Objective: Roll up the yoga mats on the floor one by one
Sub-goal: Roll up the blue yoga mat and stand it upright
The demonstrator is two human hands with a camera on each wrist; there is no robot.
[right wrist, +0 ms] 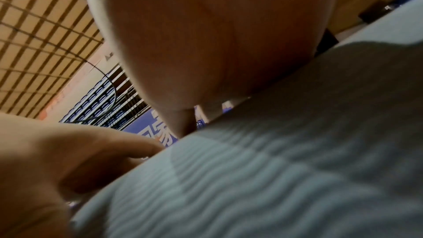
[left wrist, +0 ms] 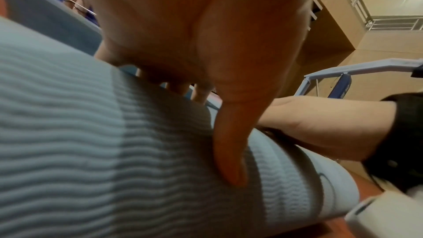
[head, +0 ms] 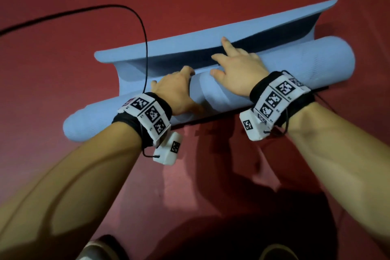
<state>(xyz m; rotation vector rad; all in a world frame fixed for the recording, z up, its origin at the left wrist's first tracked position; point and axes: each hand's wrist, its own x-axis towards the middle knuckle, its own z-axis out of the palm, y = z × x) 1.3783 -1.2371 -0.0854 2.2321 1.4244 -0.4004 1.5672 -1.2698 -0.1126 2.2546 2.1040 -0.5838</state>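
Forearms: both bare, each with a marker-printed wristband [head: 147,116], reaching down to the mat.
Yoga mat [head: 316,63]: light blue, mostly rolled, on the red floor [head: 63,59]; last flap stands up beyond the roll.
Left hand [head: 175,93]: fingers draped over the roll's far side, thumb pressed on its ribbed top.
Right hand [head: 236,74]: palm down on the roll, fingers spread and relaxed, index finger touching the flap.
Cable [head: 145,48]: black, runs from the left wrist across the mat.
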